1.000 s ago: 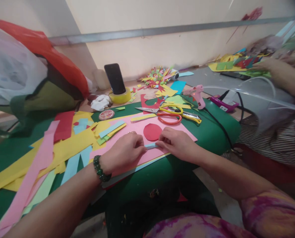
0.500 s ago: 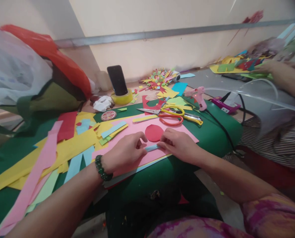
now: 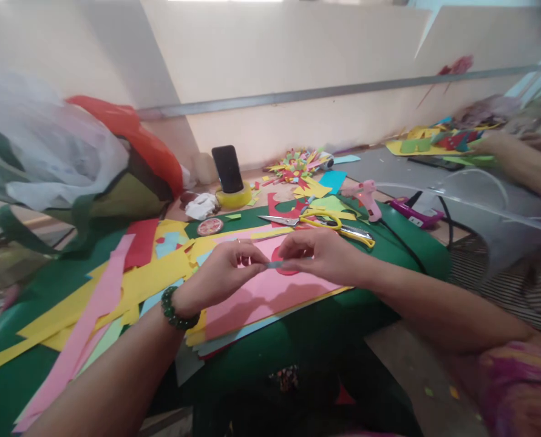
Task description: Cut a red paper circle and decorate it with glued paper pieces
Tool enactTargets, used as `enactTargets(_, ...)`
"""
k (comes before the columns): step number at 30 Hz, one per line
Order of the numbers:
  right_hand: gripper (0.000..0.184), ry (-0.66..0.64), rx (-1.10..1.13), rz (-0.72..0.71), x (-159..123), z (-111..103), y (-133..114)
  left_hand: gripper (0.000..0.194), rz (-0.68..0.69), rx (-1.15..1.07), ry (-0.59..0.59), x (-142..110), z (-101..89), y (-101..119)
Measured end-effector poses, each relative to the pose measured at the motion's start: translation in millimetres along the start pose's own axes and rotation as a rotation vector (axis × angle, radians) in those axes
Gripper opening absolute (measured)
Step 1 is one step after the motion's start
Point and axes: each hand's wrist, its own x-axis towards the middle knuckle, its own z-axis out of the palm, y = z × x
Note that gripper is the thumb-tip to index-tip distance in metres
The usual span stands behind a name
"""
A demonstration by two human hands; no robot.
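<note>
A narrow light-blue paper strip (image 3: 274,264) is stretched between my two hands, above a pink paper sheet (image 3: 247,303). My left hand (image 3: 227,267), with a green bead bracelet at the wrist, pinches its left end. The right end is pinched in my right hand (image 3: 322,258). Behind the strip lies a red paper circle (image 3: 288,271), partly covered by my right hand. Just beyond are scissors (image 3: 282,220) with a yellow handle loop in sight, and a yellow box cutter (image 3: 359,235).
Coloured paper strips (image 3: 115,285) spread over the green surface at left. A pink glue gun (image 3: 368,200) stands at right, its cord trailing. A phone (image 3: 227,169) leans on a yellow tape roll (image 3: 231,197). Bags (image 3: 70,164) stand at back left. Another person's hand (image 3: 502,149) is at far right.
Both hands have lifted the light-blue strip off the pink sheet, and my right hand now covers part of the red circle. The camera view has tilted up and turned slightly left.
</note>
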Motion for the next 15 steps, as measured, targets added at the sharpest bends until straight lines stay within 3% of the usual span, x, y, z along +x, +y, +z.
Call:
enactTargets(3,0.013,0.04,0.078,-0.035,33.5,-6.8,-2.3,0.025,-0.062,-0.101,0.201,1.5,-11.0,-5.9)
enactTargets(6,0.02,0.137,0.215,-0.072,55.1,-2.4,1.5,0.034,-0.162,-0.35,0.349,4.6,-16.1,-15.6)
enactTargets(9,0.026,0.178,0.302,-0.082,58.7,8.1,8.0,0.035,-0.188,-0.596,0.359,8.6,-14.7,-24.3)
enactTargets(15,0.031,0.225,0.307,-0.128,52.2,19.5,19.6,0.03,-0.219,-0.75,0.325,11.9,-7.9,-26.8)
